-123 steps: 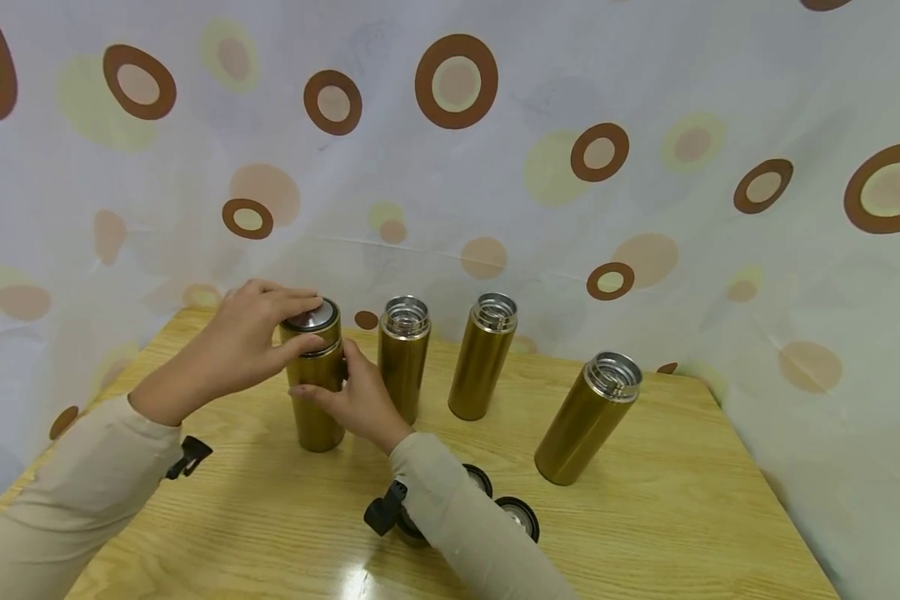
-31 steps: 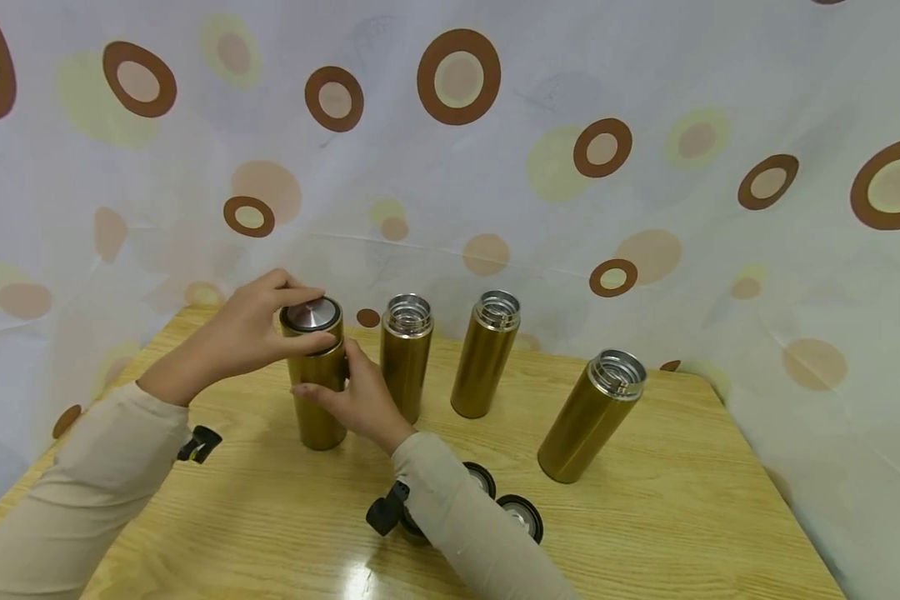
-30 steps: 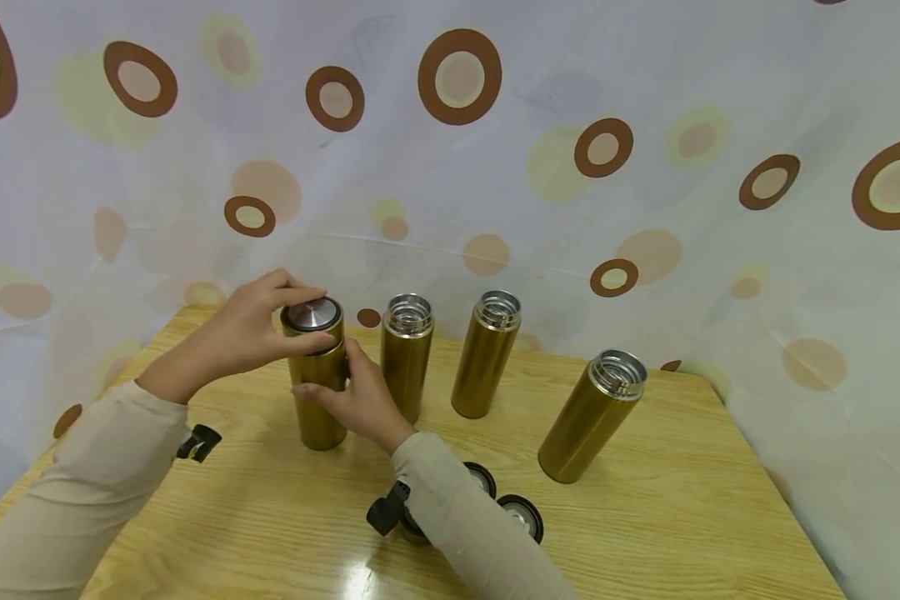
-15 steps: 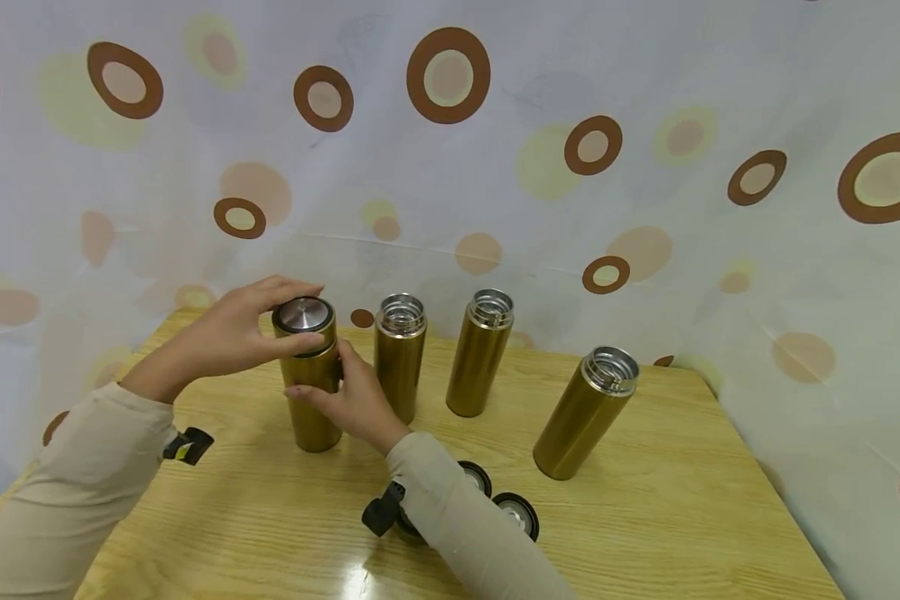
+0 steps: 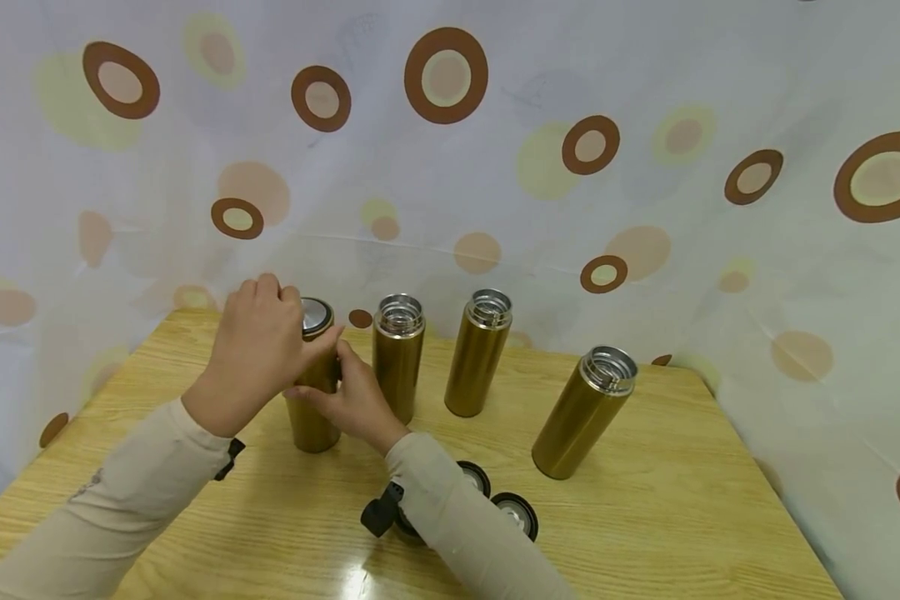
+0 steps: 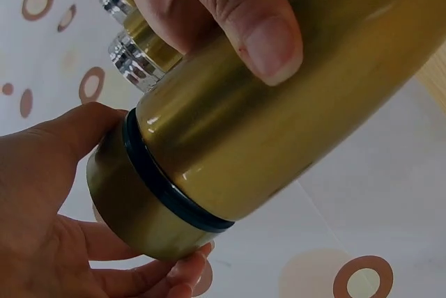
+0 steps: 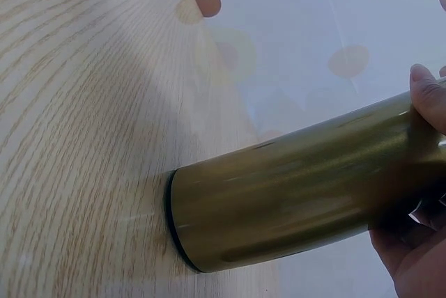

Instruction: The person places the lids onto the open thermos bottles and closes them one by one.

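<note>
A gold vacuum flask [image 5: 315,425] stands upright at the left of the table with its lid [image 5: 317,314] on top. My left hand [image 5: 258,350] grips that lid [image 6: 132,200], thumb on one side and fingers on the other, as the left wrist view shows. Lower down, my right hand [image 5: 360,400] holds the flask's body, its thumb and fingers curled round it. In the right wrist view the base of the flask [image 7: 279,200] rests on the wood. A dark ring shows between lid and body. My left hand hides part of the lid in the head view.
Three lidless gold flasks stand to the right: one [image 5: 399,367] close by, one [image 5: 478,358] beyond it, one [image 5: 581,421] farther right. Loose lids [image 5: 517,514] lie on the wooden table [image 5: 645,533], partly under my right sleeve [image 5: 457,525]. A patterned cloth [image 5: 532,208] hangs behind.
My left hand has turned on the lid: its wrist has swung to the right and its knuckles now cover the lid's left part. The right hand keeps its hold on the flask.
</note>
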Demonstrator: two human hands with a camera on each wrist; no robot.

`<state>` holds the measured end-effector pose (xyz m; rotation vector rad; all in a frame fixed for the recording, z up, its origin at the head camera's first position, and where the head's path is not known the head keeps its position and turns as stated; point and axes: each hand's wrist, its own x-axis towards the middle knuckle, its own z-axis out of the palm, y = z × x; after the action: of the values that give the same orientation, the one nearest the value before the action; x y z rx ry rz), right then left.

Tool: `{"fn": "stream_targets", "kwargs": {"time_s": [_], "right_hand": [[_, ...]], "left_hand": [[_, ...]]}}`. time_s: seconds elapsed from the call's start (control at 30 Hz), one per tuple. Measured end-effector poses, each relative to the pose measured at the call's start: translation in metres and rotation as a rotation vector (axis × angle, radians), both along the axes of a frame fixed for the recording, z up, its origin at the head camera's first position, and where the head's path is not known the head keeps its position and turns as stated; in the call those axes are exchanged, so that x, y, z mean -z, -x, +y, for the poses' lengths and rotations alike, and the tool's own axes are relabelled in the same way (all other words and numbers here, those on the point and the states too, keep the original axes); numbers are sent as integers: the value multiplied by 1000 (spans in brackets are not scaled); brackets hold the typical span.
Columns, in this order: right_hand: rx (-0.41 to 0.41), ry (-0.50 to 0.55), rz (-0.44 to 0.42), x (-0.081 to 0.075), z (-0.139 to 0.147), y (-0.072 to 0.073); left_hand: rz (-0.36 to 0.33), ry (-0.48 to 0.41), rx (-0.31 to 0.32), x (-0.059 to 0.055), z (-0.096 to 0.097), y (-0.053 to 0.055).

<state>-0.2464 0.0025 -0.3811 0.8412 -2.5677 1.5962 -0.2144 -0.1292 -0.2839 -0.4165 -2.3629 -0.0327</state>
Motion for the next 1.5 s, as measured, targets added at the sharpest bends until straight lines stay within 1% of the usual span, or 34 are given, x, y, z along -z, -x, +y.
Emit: {"fn": "stream_targets", "kwargs": {"time_s": [0.03, 0.07, 0.1, 0.17, 0.27, 0.33, 0.4, 0.5, 0.63, 0.77, 0.87, 0.93, 1.0, 1.07, 1.13, 1.2, 1.27, 1.33, 1.4, 1.5], "right_hand": [[1, 1, -4, 0, 0, 0], [0, 3, -5, 1, 0, 0], [-2, 5, -6, 1, 0, 0], [-8, 9, -9, 1, 0, 0], [-14, 16, -10, 2, 0, 0], [-12, 20, -11, 2, 1, 1], [-7, 23, -9, 3, 1, 2], [-6, 26, -13, 4, 0, 2], [-10, 35, -33, 4, -1, 2], [-9, 37, -38, 4, -1, 1], [-5, 29, -33, 3, 0, 1], [-3, 25, -33, 3, 0, 1], [-6, 20, -32, 3, 0, 2], [-8, 11, -31, 3, 0, 2], [-11, 1, -28, 2, 0, 1], [-12, -9, -23, 2, 1, 1], [-8, -19, -15, 1, 1, 1], [-5, -20, -7, 1, 0, 1], [1, -19, -7, 0, 0, 0], [8, -15, -14, 0, 0, 0]], "left_hand": [[-23, -9, 12, -1, -1, 0], [-61, -21, 23, -1, -1, 1], [-109, -40, 39, -2, -3, 2], [-231, -85, 83, -5, -8, 4], [-403, -173, 169, -9, -18, 7], [-469, -218, 245, -11, -25, 10], [-493, -242, 311, -11, -31, 13], [-504, -257, 390, -11, -38, 16], [-519, -252, 464, -12, -42, 21], [-550, -218, 510, -16, -43, 23], [-568, -194, 521, -18, -44, 23], [-578, -181, 513, -19, -44, 23], [-579, -177, 488, -20, -42, 21], [-578, -180, 435, -20, -37, 18], [-562, -179, 355, -21, -30, 14], [-523, -160, 251, -22, -21, 10], [-465, -126, 153, -21, -13, 7], [-402, -97, 70, -20, -6, 3], [-341, -86, 14, -17, 0, 0], [-265, -83, -25, -14, 6, -3]]}}
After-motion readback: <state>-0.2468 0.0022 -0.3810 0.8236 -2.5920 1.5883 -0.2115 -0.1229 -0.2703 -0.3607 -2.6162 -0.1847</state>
